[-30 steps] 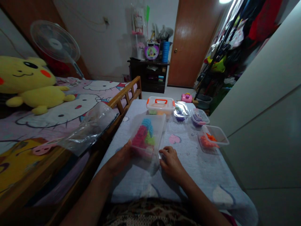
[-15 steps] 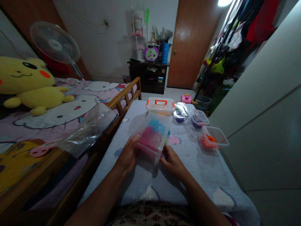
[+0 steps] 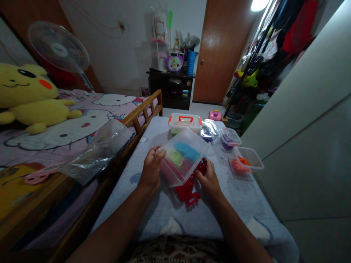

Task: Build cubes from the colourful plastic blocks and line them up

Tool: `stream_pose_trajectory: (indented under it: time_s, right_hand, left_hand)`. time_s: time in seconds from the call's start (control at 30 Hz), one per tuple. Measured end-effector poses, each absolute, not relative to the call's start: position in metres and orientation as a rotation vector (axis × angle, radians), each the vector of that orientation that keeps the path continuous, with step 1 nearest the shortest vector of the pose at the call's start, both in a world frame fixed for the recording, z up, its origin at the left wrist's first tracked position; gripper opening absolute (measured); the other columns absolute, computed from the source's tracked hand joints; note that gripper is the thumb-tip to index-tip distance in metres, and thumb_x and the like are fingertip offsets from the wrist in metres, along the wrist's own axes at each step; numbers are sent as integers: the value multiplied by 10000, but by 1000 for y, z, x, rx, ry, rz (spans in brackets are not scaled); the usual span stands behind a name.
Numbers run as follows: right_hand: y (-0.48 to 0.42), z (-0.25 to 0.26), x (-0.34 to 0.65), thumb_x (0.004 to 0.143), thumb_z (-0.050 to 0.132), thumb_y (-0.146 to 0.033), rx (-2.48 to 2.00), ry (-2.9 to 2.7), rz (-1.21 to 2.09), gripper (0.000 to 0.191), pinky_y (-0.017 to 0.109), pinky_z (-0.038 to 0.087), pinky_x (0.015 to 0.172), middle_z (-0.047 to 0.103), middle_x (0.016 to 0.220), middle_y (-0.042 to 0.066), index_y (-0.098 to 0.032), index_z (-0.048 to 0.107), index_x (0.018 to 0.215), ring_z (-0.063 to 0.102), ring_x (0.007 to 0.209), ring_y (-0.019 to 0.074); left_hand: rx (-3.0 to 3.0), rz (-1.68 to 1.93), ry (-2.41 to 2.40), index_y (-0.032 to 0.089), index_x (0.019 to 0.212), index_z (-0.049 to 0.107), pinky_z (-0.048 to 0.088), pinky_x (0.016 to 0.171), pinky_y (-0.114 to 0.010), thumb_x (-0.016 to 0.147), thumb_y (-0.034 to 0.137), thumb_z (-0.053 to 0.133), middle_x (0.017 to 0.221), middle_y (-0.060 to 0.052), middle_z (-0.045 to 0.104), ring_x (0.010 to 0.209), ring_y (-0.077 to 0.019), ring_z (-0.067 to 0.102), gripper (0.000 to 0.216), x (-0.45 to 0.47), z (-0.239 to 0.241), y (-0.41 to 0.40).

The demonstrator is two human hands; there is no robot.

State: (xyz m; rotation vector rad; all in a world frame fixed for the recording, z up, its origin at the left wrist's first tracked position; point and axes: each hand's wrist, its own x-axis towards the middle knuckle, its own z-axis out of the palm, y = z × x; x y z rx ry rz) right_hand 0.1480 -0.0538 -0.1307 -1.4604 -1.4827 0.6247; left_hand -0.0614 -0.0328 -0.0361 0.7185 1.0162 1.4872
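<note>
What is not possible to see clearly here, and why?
Head view: exact shapes inside the box, blurred by its cloudy wall.
Head view: some red pieces, covered by box and right hand.
Head view: part of the yellow toy, cut off by the left edge.

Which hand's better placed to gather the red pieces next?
Right, I'd judge: the right hand is right beside the red pieces, while the left hand is occupied gripping the tilted clear box from its left side.

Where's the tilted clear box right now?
In the head view, the tilted box is near centre, in the left hand, just in front of the orange-handled box.
</note>
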Motion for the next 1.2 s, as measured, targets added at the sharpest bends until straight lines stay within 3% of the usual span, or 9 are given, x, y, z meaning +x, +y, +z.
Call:
stream_pose_trajectory:
  time_s: [0.13,0.27,0.73,0.9,1.0,1.2]
  right_hand:
    - [-57,-138,148,795,565,-320,-1555,-1541,257,580,524,309,1124,450,1391,166,-167,455,1343,383,1332,309]
    - [-56,-145,149,815,571,-368,-1639,-1628,99,569,565,310,1093,456,1401,162,-183,464,1342,404,1313,334]
    - [-56,-143,153,834,563,-357,-1567,-1599,142,503,542,363,1063,547,1287,145,-196,492,1305,473,1234,309]
    - [-52,-129,154,860,566,-403,-1560,-1614,121,469,542,364,1057,561,1273,146,-197,523,1279,478,1227,316]
    - [-46,-126,156,866,550,-395,-1560,-1701,157,441,541,375,1047,602,1241,147,-187,555,1255,517,1195,317]
    - [-42,-125,163,857,551,-371,-1534,-1733,322,429,534,401,1049,632,1255,134,-199,592,1247,555,1192,302]
  left_hand:
    - [702,1609,957,174,1016,590,462,615,-246,622,384,782,837,2,673,674,-149,625,486,-55,-41,-25]
    - [684,1702,919,166,1010,585,488,677,-282,595,365,780,842,-4,652,702,-156,617,499,-50,-48,-16]
    - [919,1786,844,178,867,659,471,894,-345,584,330,717,1185,-61,611,1084,-257,566,327,-75,-51,1]
    - [872,1731,776,186,818,663,504,846,-336,558,340,719,1193,-52,612,1035,-246,591,308,-78,-44,-3]
    - [807,1729,762,188,819,659,522,803,-326,547,333,724,1134,-44,637,927,-217,620,315,-79,-41,1]
    - [577,1716,806,190,786,648,536,693,-315,565,398,678,739,-11,654,720,-204,624,305,-88,-38,8]
